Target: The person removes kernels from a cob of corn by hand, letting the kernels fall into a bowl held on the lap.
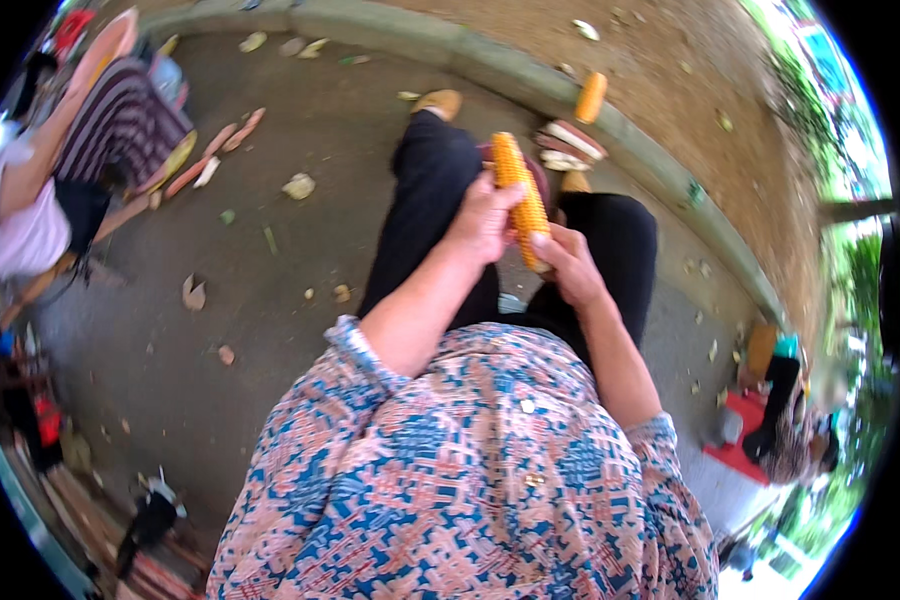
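Observation:
Between my knees I hold an ear of yellow corn (523,199), kernels still on it, tilted with its upper end pointing away from me. My left hand (487,214) wraps around its middle, thumb across the kernels. My right hand (572,262) grips the lower end near my lap. Beyond my hands, a second ear of corn (591,97) rests at the concrete curb. Next to it on the ground lies a small pile of stripped cobs (570,146), reddish and white. A dark red object (538,180) behind the held ear is mostly hidden.
A low concrete curb (495,64) bends around the front and right, with bare soil (667,97) beyond it. At left are a person in a pale pink top (26,217), striped fabric (124,124) and more cobs (210,154). Another person (791,431) is at far right, by a red surface (739,435).

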`<move>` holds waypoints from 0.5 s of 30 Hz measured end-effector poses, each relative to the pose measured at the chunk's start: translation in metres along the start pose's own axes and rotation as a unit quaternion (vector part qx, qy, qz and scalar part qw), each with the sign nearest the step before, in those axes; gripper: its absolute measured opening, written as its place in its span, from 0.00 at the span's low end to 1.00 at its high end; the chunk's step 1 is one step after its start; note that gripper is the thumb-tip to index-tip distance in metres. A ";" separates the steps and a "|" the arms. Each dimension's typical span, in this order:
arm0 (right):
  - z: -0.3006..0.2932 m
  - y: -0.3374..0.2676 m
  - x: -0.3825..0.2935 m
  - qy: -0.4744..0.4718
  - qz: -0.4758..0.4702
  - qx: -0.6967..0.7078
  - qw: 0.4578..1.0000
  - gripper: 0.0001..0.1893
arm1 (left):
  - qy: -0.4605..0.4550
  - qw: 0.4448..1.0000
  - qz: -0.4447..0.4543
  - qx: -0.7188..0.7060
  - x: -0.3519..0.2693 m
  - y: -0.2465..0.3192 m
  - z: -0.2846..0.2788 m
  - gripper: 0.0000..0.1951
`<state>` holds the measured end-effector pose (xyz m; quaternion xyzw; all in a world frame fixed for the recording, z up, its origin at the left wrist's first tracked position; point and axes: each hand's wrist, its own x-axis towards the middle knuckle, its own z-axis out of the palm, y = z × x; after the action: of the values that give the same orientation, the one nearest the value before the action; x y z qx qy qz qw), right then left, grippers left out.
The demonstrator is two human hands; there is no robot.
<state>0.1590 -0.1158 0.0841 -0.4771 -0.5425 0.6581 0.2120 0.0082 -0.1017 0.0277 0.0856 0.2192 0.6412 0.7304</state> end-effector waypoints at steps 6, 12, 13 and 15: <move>-0.004 0.001 -0.001 0.025 0.017 0.012 0.999 0.21 | 0.002 0.995 -0.026 0.093 -0.003 0.005 0.007 0.19; -0.005 -0.001 -0.003 0.023 -0.007 -0.005 1.000 0.23 | 0.025 0.988 -0.050 0.145 -0.007 0.008 0.009 0.21; -0.006 0.000 -0.003 0.021 -0.003 -0.007 1.000 0.23 | 0.026 0.987 -0.049 0.151 -0.007 0.008 0.008 0.22; -0.007 0.004 -0.003 0.029 -0.004 0.005 1.000 0.24 | 0.028 0.985 -0.047 0.165 -0.008 0.007 0.009 0.22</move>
<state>0.1675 -0.1161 0.0824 -0.4929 -0.5349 0.6455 0.2329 0.0050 -0.1069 0.0407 0.1764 0.3461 0.5635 0.7291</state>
